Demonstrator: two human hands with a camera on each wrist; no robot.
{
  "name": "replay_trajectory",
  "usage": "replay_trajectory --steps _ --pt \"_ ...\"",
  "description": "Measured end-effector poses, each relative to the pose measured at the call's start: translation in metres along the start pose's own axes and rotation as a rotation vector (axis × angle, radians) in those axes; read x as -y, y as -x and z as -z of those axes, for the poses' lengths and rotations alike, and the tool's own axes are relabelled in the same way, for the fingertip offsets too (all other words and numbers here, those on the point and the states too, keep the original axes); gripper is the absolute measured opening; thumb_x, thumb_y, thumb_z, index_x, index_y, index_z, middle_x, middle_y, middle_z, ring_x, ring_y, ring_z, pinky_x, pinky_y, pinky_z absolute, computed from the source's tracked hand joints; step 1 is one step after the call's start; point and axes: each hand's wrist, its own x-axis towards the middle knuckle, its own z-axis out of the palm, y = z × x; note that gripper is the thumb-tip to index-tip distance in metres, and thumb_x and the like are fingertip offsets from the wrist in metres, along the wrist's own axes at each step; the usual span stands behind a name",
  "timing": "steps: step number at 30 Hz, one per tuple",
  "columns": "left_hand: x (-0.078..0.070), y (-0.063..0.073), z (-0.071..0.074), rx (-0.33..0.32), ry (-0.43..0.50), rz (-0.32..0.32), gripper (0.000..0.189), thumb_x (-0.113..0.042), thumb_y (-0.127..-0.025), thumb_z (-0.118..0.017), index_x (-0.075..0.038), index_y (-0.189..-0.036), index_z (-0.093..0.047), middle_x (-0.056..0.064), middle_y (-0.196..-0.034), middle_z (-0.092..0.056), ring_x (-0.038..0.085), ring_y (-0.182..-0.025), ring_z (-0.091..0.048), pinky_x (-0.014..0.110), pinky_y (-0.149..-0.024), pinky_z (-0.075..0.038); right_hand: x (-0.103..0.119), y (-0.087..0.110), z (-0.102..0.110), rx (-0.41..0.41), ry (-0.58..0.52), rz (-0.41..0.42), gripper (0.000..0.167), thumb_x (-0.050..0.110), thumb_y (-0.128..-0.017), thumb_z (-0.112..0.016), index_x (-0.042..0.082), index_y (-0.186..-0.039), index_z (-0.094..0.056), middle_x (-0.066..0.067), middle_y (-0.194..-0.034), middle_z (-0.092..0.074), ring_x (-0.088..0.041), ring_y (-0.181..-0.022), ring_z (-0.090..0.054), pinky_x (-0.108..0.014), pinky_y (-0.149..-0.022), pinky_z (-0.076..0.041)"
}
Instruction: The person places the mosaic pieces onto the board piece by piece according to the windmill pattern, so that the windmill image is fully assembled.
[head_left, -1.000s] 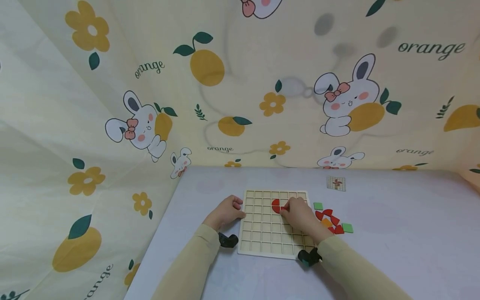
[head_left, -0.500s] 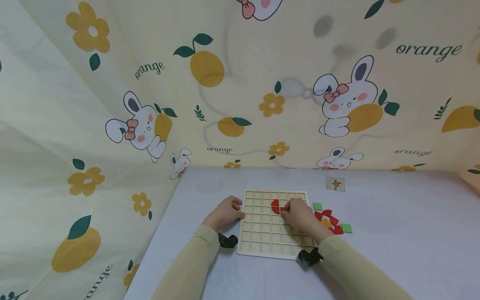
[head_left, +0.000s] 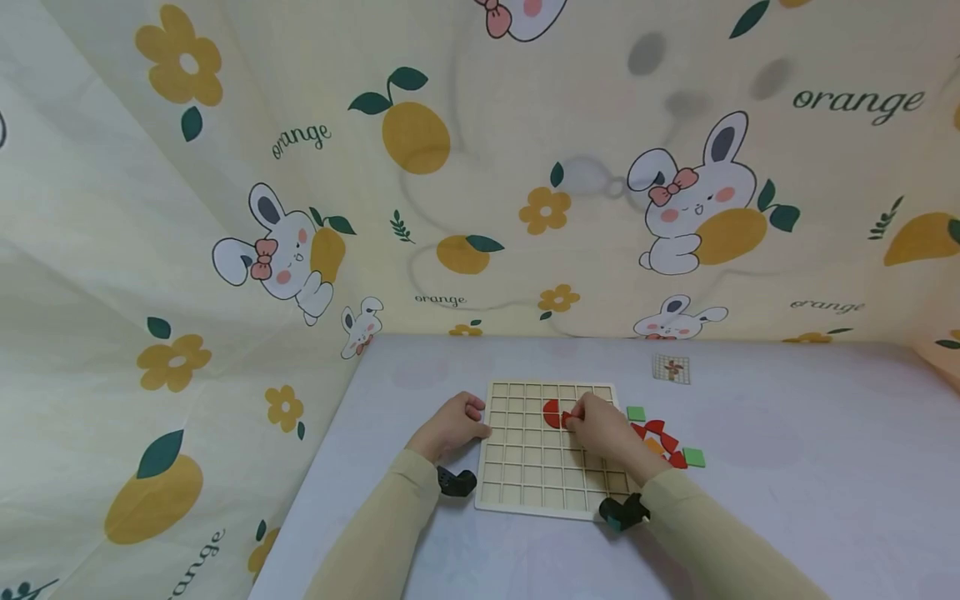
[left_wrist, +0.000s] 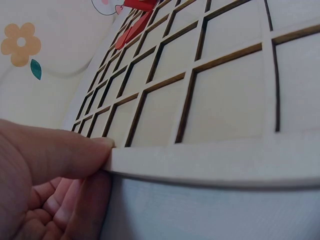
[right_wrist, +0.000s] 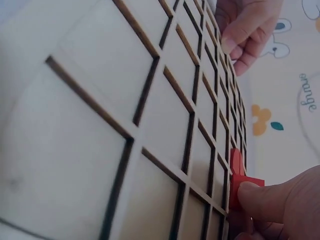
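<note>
A wooden grid board (head_left: 518,477) lies on the table in front of me. My left hand (head_left: 450,425) holds its left edge, thumb (left_wrist: 75,152) on the rim and forefinger below it in the left wrist view. Two red quarter-round tiles (head_left: 552,413) sit in cells of the board's upper part, forming a half disc. My right hand (head_left: 603,429) pinches another red tile (right_wrist: 254,183) between thumb and fingers, just right of that half disc. In the right wrist view this tile stands tilted up at the grid, its lower part hidden by the thumb.
Right of the board lie several loose red tiles (head_left: 669,442), an orange tile (head_left: 654,446) and two green square tiles (head_left: 693,457). A small card (head_left: 671,367) with a red pinwheel pattern on a grid lies farther back. A printed curtain (head_left: 480,208) closes off the table's far side.
My right hand has shifted slightly right, and more of the pinched red tile shows beside the half disc. The left hand stays at the board's edge.
</note>
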Motion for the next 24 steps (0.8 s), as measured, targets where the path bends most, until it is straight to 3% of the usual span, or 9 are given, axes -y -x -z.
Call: replay_trajectory --steps 5,18,24 --pt "0.000 -0.001 0.001 0.003 0.000 -0.003 0.039 -0.011 -0.079 -0.078 -0.010 -0.111 -0.056 0.006 -0.096 -0.053 0.021 -0.088 -0.050 0.036 -0.078 -0.040 -0.004 0.000 0.005 0.006 -0.051 0.009 0.014 0.015 -0.094 -0.062 0.006 -0.097 -0.052 -0.007 -0.085 -0.054 -0.022 -0.073 -0.049 -0.033 -0.061 -0.040" --pt "-0.001 0.002 0.002 0.008 0.008 -0.010 0.038 -0.011 -0.080 -0.077 -0.010 -0.111 -0.056 0.006 -0.096 -0.053 0.022 -0.087 -0.051 0.036 -0.077 -0.041 -0.011 0.000 0.017 0.015 -0.032 0.029 0.012 0.015 -0.095 -0.060 0.005 -0.102 -0.056 -0.007 -0.083 -0.054 -0.021 -0.072 -0.049 -0.033 -0.060 -0.040" --pt "-0.002 0.002 0.003 0.014 0.019 -0.011 0.038 -0.011 -0.079 -0.077 -0.010 -0.111 -0.056 0.006 -0.096 -0.053 0.022 -0.087 -0.051 0.036 -0.077 -0.041 -0.012 -0.001 0.016 0.009 -0.004 0.045 0.012 0.019 -0.097 -0.057 0.007 -0.098 -0.057 -0.006 -0.081 -0.055 -0.021 -0.070 -0.050 -0.033 -0.059 -0.040"
